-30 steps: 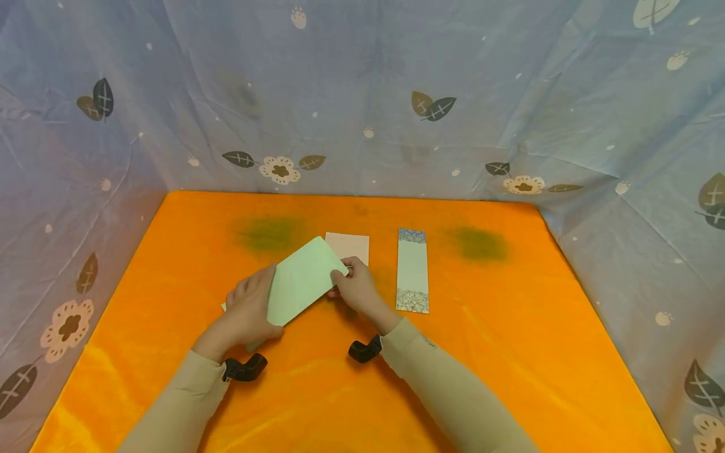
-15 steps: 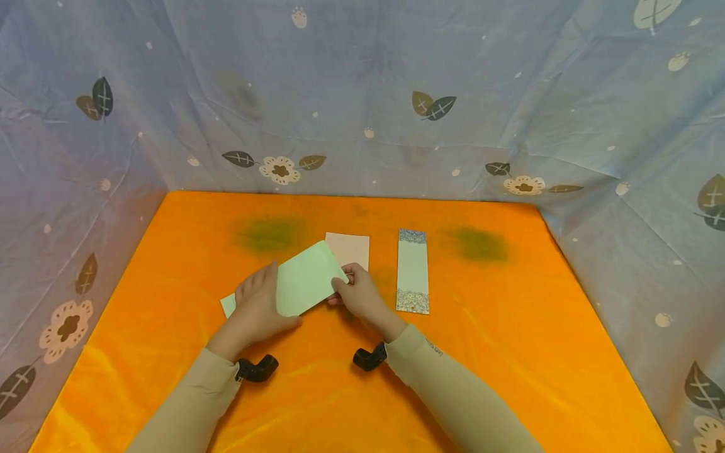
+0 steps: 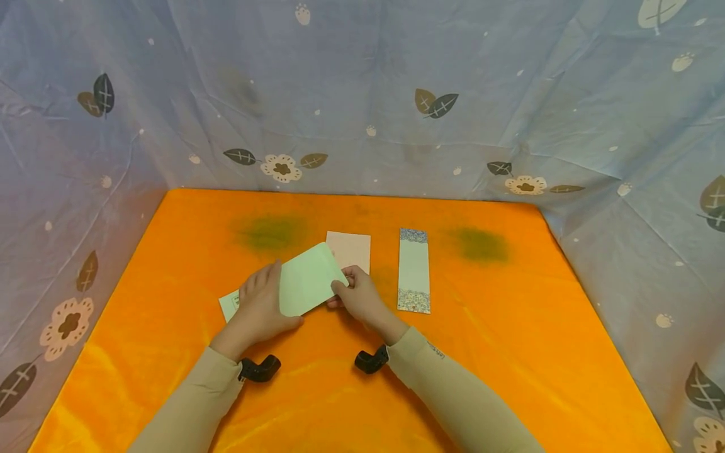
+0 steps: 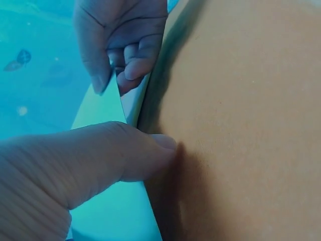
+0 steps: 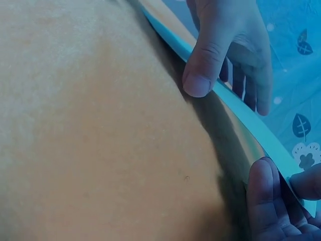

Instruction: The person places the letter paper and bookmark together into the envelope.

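Observation:
A long pale green paper [image 3: 308,280] lies slanted between both hands, close over the orange cloth. A thin line crosses it near its right end, and small print shows at its left end. My left hand [image 3: 262,308] lies across its left part, thumb towards me and fingers over the far side. In the left wrist view that straight thumb [image 4: 120,153] crosses the paper and sticks out past its edge. At the right corner my right hand [image 3: 365,302] pinches the paper between thumb and fingers, the fingertips [image 5: 262,175] underneath.
Behind the right hand lies a pale pink card [image 3: 350,248], partly covered. Further right is a white strip [image 3: 414,267] with patterned ends. The orange cloth [image 3: 510,352] covers the table, and a grey-blue patterned curtain [image 3: 362,94] encloses its back and sides.
My left hand has slid right along the green paper, uncovering its printed left end. The paper's right end dips slightly towards me. My right hand keeps its pinch and has shifted slightly.

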### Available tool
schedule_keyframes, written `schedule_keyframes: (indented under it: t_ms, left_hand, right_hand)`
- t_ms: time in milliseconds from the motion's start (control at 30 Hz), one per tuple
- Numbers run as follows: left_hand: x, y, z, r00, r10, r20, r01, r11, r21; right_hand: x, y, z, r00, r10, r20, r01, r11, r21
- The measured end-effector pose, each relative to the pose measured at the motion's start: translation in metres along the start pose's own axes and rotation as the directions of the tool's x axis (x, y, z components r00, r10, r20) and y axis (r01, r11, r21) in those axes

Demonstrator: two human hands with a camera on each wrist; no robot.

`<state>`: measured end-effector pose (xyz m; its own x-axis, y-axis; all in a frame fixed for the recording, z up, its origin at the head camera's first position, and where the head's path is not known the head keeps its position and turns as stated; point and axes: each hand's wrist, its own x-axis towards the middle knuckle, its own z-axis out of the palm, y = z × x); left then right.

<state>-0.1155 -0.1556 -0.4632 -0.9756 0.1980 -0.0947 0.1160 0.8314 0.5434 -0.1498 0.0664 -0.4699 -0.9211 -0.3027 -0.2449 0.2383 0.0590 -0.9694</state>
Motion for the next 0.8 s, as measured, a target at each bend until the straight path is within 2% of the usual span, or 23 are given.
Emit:
schedule_keyframes:
  t_ms: [167,333,500,700,800]
  left_hand:
    - [0.0,0.001,-0.001,1.0,0.006,-0.004,-0.006,1.0,0.008]
    - [0.0,0.0,-0.003,1.0,0.016,0.012,-0.017,0.999,0.038]
    - [-0.001,-0.002,-0.005,0.999,0.029,0.039,-0.031,0.998,0.055]
    - [-0.001,-0.002,-0.007,0.998,0.041,0.057,-0.044,0.997,0.057]
    - [-0.002,-0.002,-0.007,0.997,0.038,0.062,-0.042,0.997,0.06]
  right_hand:
    - [-0.001,0.001,-0.002,1.0,-0.011,0.0,0.011,1.0,-0.017]
    - [-0.002,0.001,-0.004,0.998,-0.057,-0.002,0.056,0.996,-0.064]
    - [-0.004,-0.001,-0.01,0.994,-0.112,0.009,0.112,0.985,-0.131]
    - [-0.003,0.004,-0.015,0.99,-0.136,0.043,0.141,0.976,-0.167]
    - [-0.002,0.006,-0.016,0.989,-0.142,0.044,0.149,0.964,-0.22]
